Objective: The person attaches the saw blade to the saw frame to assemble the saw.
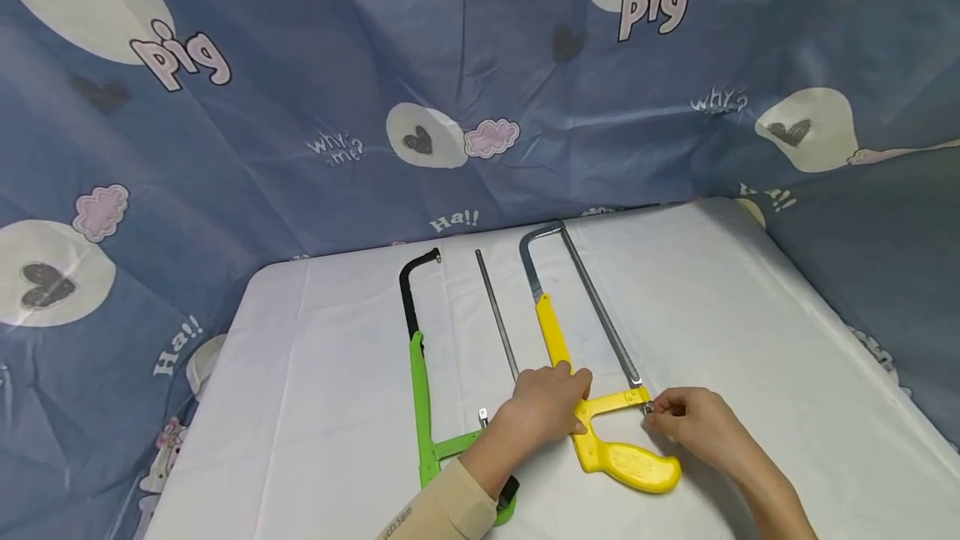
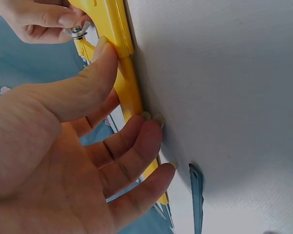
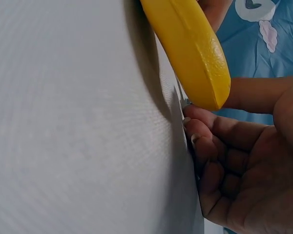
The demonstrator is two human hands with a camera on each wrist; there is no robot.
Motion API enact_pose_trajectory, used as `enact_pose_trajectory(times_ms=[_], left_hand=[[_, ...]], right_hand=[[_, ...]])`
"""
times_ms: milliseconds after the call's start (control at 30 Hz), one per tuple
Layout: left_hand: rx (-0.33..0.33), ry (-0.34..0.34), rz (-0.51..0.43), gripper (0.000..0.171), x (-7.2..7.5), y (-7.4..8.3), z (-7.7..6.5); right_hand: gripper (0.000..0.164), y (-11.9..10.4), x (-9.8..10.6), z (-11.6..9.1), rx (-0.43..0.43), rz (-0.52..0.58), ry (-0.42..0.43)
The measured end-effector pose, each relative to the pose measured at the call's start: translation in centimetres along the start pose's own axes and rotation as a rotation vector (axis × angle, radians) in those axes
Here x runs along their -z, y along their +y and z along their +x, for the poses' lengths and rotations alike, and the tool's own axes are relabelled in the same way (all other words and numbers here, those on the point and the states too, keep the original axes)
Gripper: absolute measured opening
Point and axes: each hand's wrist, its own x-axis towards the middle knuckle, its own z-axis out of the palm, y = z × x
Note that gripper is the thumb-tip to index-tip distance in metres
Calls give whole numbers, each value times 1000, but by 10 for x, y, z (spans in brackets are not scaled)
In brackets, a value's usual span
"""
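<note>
A yellow hacksaw [image 1: 552, 332] lies on the white-covered table, its grey blade [image 1: 600, 302] spanning the frame. My left hand [image 1: 543, 407] grips the frame near the handle [image 1: 637, 467], thumb on one side and fingertips on the other in the left wrist view. At the near end of the blade, my right hand [image 1: 701, 427] pinches a metal wing nut [image 2: 78, 32] between thumb and index finger. The right wrist view has the handle's rounded end partly covering those fingertips. Left of the yellow saw lies a loose hacksaw blade [image 1: 497, 307], its lower end hidden by my left hand.
A green hacksaw frame [image 1: 421, 390] with a black front arm lies to the left, its handle partly behind my left forearm. White cloth [image 1: 337, 390] covers the table. Blue printed fabric [image 1: 300, 107] hangs behind and at the sides.
</note>
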Motion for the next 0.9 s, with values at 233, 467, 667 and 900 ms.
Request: enact_pose_trajectory(times_ms=[233,467,667,900], left_hand=[[6,-1,-5,38,-5,2,-1],[8,12,16,40,-4,-2,-1],[3,13,19,41,-4,-2,-2],[-2,23,22,40,-3,-1,-1]], right_hand=[[20,2,-1,-1,-39,1,-17],[18,1,-5,0,-31,19,14],[14,1,-5,1,-30,-3,44],[10,3,-3,3,-32,0,51]])
